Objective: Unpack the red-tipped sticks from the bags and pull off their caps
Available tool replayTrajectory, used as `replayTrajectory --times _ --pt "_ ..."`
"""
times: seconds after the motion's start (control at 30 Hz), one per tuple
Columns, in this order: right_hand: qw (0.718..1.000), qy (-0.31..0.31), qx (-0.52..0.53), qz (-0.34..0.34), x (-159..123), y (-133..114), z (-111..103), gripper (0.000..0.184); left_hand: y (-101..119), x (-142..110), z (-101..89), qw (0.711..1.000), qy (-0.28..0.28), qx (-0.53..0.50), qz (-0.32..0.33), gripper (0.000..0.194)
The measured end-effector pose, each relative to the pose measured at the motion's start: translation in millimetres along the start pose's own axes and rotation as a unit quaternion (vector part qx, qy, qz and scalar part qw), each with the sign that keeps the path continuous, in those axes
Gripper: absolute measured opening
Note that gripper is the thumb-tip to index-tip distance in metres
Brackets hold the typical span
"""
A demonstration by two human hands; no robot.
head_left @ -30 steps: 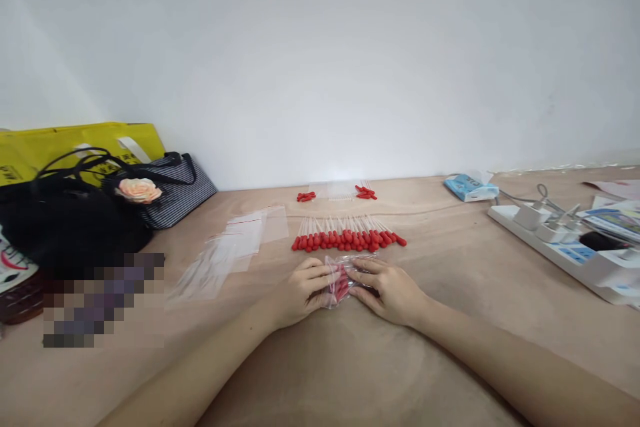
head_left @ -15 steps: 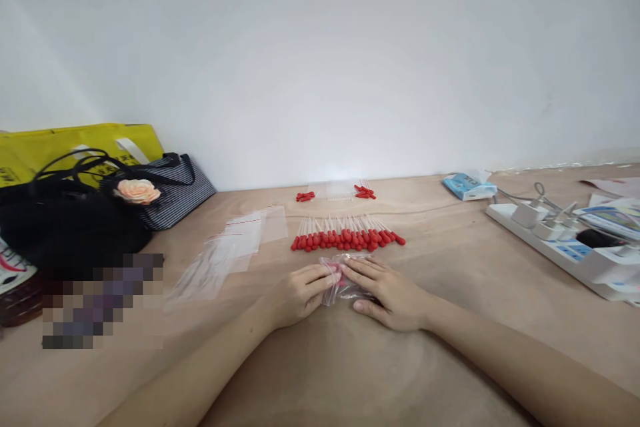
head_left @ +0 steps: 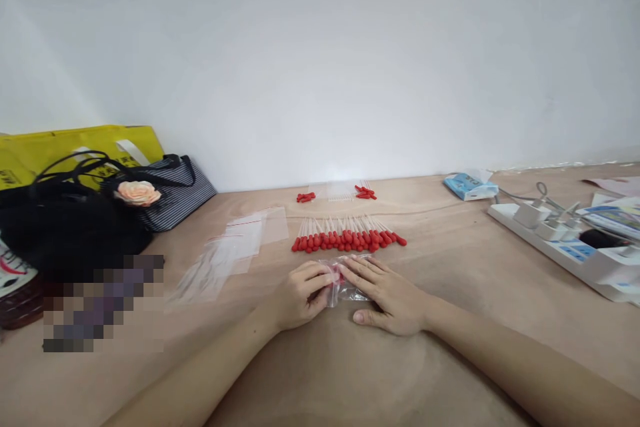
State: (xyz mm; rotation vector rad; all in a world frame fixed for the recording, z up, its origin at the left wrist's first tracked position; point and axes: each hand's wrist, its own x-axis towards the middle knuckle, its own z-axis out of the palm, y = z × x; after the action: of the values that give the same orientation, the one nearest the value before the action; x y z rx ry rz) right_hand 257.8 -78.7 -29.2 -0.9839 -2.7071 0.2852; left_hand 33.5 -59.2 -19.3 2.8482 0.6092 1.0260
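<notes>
A small clear plastic bag with red-tipped sticks inside lies on the brown table. My left hand has its fingers curled and pinches the bag's left end. My right hand lies flat on the bag with its fingers stretched out, pressing it down. Just beyond the hands a row of red-tipped white sticks is laid side by side.
A stack of empty clear bags lies to the left. Two small heaps of red-tipped sticks sit near the wall. Dark bags and a yellow bag stand far left; a power strip with plugs and a blue packet lie to the right.
My right hand slid over the bag and flattened it; my left fingers curled tighter on its left end. The bag now lies more hidden under the hands.
</notes>
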Motion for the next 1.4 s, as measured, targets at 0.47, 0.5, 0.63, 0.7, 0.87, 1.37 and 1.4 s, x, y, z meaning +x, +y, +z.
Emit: replayTrajectory --times 0.47,0.5,0.63,0.7,0.87,1.37,1.4 --pt "0.999 -0.007 0.024 0.02 -1 -1 -2 0.076 -8 -14 -41.3 0.986 -0.033 -0.072 -0.15 0.026" --pt "0.999 -0.01 0.024 0.022 -1 -1 -2 0.075 -10 -16 -44.6 0.983 -0.037 -0.083 -0.161 0.025" --pt "0.999 -0.011 0.027 0.027 -1 -2 -2 0.076 -18 -23 -54.8 0.97 -0.056 -0.123 -0.202 0.021" --pt "0.999 -0.007 0.029 0.031 -3 0 -3 0.075 -22 -26 -59.0 0.963 -0.075 -0.134 -0.223 0.02" --pt "0.998 -0.002 0.034 0.047 -8 11 -7 0.071 -23 -29 -60.4 0.948 -0.12 -0.105 -0.277 0.011" --pt "0.998 0.02 0.04 0.051 -9 18 -9 0.067 -27 -26 -128.5 0.816 -0.267 -0.208 -0.468 0.022" --pt "0.998 0.024 0.041 0.05 -9 18 -9 0.067 -33 -29 -131.6 0.817 -0.229 -0.222 -0.48 0.026"
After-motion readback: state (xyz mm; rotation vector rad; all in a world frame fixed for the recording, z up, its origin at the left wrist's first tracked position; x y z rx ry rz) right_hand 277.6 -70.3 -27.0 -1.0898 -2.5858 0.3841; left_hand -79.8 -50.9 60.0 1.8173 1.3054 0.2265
